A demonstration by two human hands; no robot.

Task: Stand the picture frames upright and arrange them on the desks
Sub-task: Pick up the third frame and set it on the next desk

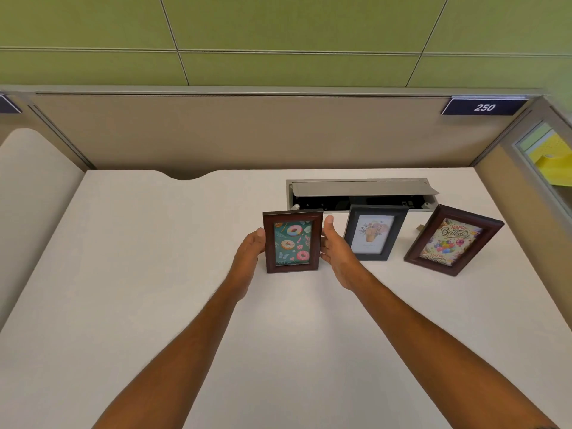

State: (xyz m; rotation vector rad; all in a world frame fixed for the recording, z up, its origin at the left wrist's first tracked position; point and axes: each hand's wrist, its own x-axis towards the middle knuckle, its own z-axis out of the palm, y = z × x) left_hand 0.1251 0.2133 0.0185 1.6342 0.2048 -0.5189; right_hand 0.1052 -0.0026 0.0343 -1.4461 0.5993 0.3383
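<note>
A dark brown frame with a doughnut picture (292, 241) stands upright on the white desk (154, 274), near its middle. My left hand (250, 252) grips its left edge and my right hand (335, 252) holds its right edge, fingers wrapped behind. To the right, a black frame with a flower picture (373, 232) stands upright. Farther right, a brown frame with a "Happy Birthday" picture (453, 239) stands upright and leans to the right in the view.
An open cable tray with a raised grey lid (362, 188) sits in the desk behind the frames. Beige partition walls (247, 131) enclose the desk at the back and sides. A label reading 250 (484, 106) hangs at the upper right.
</note>
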